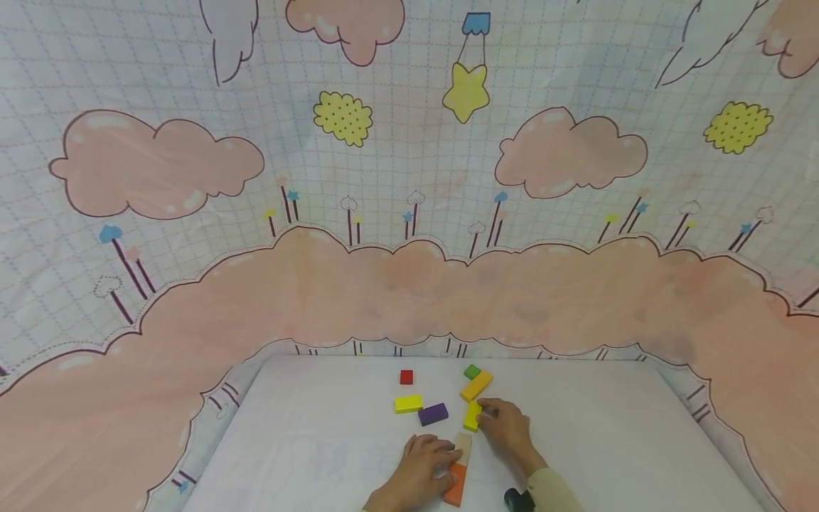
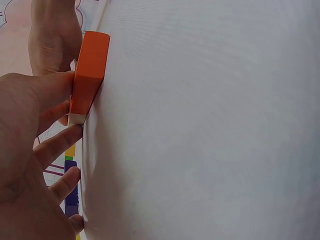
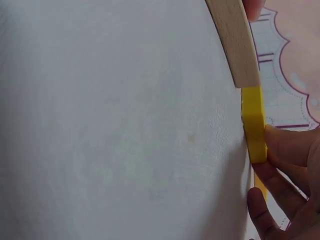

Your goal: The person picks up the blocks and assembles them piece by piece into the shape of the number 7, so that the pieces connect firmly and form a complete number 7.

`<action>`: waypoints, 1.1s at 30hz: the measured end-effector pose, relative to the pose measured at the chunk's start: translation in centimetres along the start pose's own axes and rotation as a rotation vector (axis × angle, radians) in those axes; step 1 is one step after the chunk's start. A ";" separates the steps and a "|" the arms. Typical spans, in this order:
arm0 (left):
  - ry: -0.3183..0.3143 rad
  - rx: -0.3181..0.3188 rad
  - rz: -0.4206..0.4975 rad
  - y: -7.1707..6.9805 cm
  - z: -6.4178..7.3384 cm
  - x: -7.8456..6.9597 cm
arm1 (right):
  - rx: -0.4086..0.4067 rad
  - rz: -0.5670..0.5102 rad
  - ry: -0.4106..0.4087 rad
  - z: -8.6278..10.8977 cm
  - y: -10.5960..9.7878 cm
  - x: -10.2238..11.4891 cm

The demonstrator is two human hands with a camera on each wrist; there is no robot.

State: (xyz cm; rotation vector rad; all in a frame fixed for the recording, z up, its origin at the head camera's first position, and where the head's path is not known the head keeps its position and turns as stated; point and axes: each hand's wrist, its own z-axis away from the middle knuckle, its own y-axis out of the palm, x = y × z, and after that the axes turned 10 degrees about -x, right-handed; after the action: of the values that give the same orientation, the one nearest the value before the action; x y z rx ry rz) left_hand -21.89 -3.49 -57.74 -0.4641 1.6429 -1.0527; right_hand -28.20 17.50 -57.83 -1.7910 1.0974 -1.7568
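An orange block [image 1: 455,486] and a plain wooden block [image 1: 463,449] lie end to end on the white table. My left hand [image 1: 422,472] rests along their left side, thumb touching the orange block and fingers spread by the wooden one. My right hand [image 1: 508,427] pinches a small yellow block [image 1: 472,416] just beyond the wooden block's far end. In the right wrist view, the thumb lies against the yellow block [image 3: 254,127] and a fingertip is at its lower end. That block's other end meets the wooden block [image 3: 235,45] in this view.
Beyond the right hand lie a yellow-orange block [image 1: 476,386] and a green block [image 1: 472,371]. Farther left are a purple block [image 1: 433,414], another yellow block [image 1: 408,404] and a red cube [image 1: 406,377]. A patterned cloth [image 1: 384,291] hangs behind the white table [image 1: 288,441].
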 end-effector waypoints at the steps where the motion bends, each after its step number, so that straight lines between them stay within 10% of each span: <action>1: 0.001 -0.001 0.001 0.0 0.0 0.0 | 0.003 0.000 -0.002 0.0 0.1 0.0; 33: -0.010 -0.004 0.019 -0.3 0.3 -0.3 | 0.042 -0.010 0.017 0.6 0.6 0.3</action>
State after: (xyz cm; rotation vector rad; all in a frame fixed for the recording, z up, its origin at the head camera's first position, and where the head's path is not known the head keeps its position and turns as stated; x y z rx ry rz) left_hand -21.60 -3.54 -57.34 -0.4547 1.6381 -1.0312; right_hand -27.82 16.77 -58.15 -1.7628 1.0525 -1.7911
